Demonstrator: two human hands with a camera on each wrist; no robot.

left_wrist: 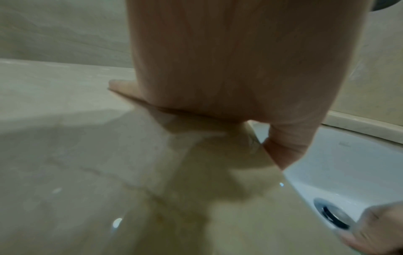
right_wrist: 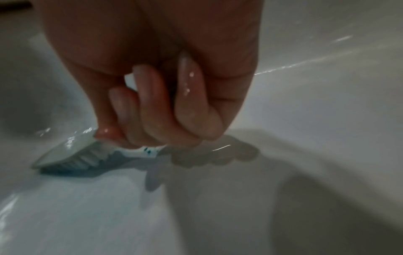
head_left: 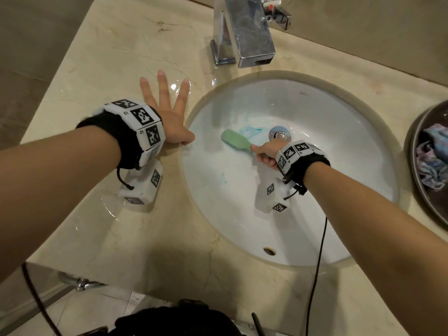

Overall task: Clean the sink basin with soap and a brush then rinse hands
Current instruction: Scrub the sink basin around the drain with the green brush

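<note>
A white oval sink basin [head_left: 327, 154] is set into a beige marble counter. My right hand [head_left: 265, 154] grips the handle of a pale green brush [head_left: 236, 140], whose head lies bristles down on the basin floor just left of the chrome drain [head_left: 280, 135]. Blue-green soap smears [head_left: 249, 130] show beside the brush head. In the right wrist view my fingers [right_wrist: 157, 107] curl round the brush [right_wrist: 72, 155] handle. My left hand [head_left: 167, 112] rests flat on the wet counter, fingers spread, thumb at the basin rim [left_wrist: 283, 150].
A square chrome faucet [head_left: 244, 32] stands behind the basin. At the right edge a dark metal bowl [head_left: 417, 170] holds crumpled cloth [head_left: 434, 156]. A black cable [head_left: 317, 263] hangs from my right wrist across the basin front. Water pools on the counter [head_left: 97, 69].
</note>
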